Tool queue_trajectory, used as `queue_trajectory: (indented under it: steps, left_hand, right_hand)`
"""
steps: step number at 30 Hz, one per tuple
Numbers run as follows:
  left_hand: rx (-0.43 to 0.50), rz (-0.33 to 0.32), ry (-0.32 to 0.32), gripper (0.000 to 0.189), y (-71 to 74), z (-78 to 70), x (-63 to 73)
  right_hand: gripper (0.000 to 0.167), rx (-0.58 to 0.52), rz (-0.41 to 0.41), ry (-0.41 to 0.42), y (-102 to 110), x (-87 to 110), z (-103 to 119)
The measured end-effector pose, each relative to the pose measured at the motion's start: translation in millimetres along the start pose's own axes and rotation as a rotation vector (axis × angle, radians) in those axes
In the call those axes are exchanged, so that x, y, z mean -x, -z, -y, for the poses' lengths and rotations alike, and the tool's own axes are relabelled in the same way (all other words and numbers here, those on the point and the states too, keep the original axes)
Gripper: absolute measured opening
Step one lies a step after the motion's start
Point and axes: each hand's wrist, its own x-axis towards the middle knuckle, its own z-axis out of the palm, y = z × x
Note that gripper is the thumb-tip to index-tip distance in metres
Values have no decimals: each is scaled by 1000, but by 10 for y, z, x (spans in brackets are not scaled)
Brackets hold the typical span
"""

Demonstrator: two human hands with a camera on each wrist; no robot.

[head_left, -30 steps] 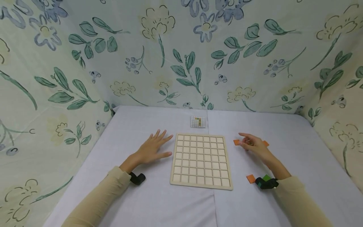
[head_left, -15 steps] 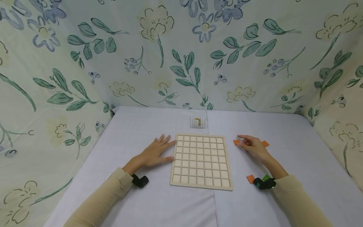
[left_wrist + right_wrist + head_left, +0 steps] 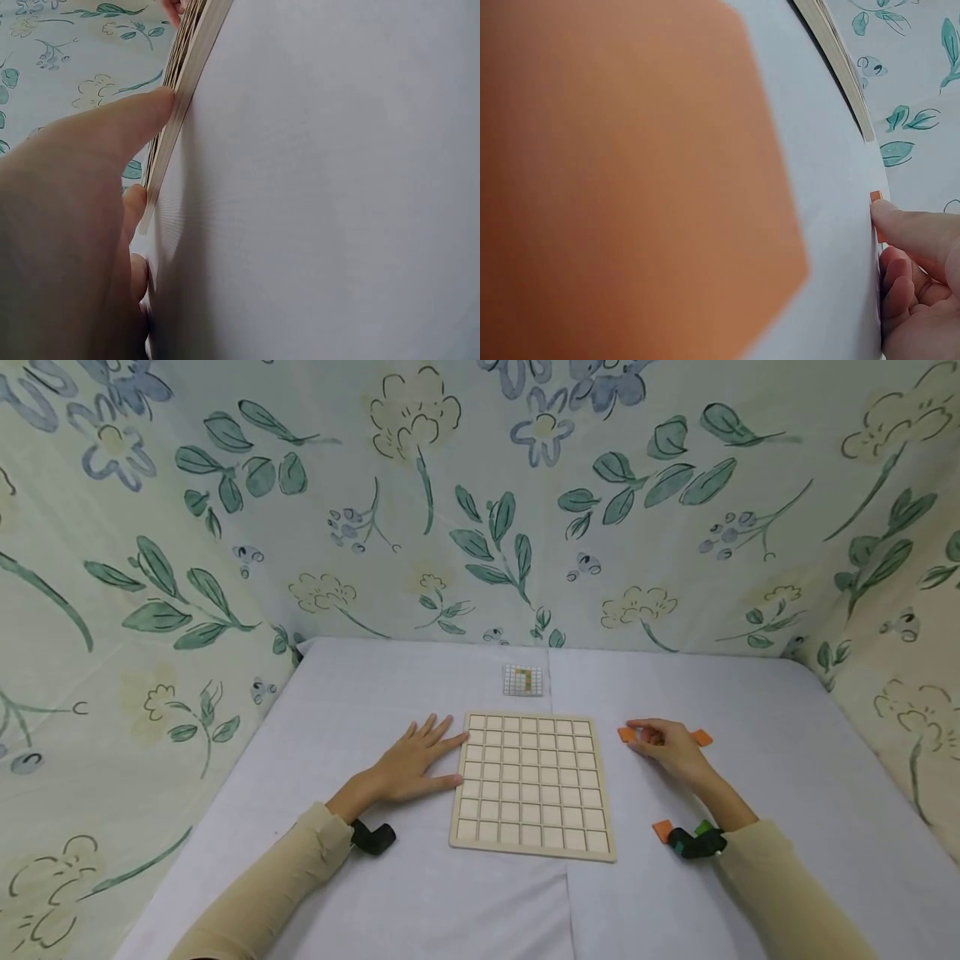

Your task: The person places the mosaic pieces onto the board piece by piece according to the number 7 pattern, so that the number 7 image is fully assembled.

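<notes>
A square wooden board [image 3: 453, 842] with a grid of shallow square cells lies mid-table. My left hand [image 3: 412, 767] is spread at its left side, thumb and index fingertips at the rim; the left wrist view shows the thumb against the board's edge [image 3: 196, 64]. Right of the board, my right hand [image 3: 671, 750] pinches a small orange square tile [image 3: 626, 735] between thumb and index finger, low at the tabletop. In the right wrist view the thumb meets this orange tile [image 3: 876, 196], and the other fingers are curled in.
Another orange tile [image 3: 702, 737] lies just behind the right hand. Nearer the front are an orange tile [image 3: 662, 831] and a green tile [image 3: 703, 827], partly behind the black wrist camera [image 3: 696, 843]. A small gridded card [image 3: 522, 680] with coloured squares lies beyond the board.
My left hand has moved right until its fingertips reach the board's rim. The right index finger and thumb have closed in around the orange tile.
</notes>
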Motion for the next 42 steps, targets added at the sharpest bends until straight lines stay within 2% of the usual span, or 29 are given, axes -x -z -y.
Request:
queue_trajectory:
  steps: [17,22,28,33,42]
  left_hand:
    - [-77,-3,21,81,-66,2,-4]
    - [-87,-7,8,80,-48,-19,-5]
    - [-99,-13,2,80,-39,-17,11]
    - [-102,-14,5,80,-34,-11,7]
    - [-82,-5,20,81,-41,-23,2]
  right_hand:
    - [32,40,-5,-21,9,4,38]
    - [35,43,-9,0,50,8,58]
    - [30,36,-56,43,78,5,87]
    - [26,41,-88,89,96,-12,187]
    - [29,43,-79,80,67,-23,394]
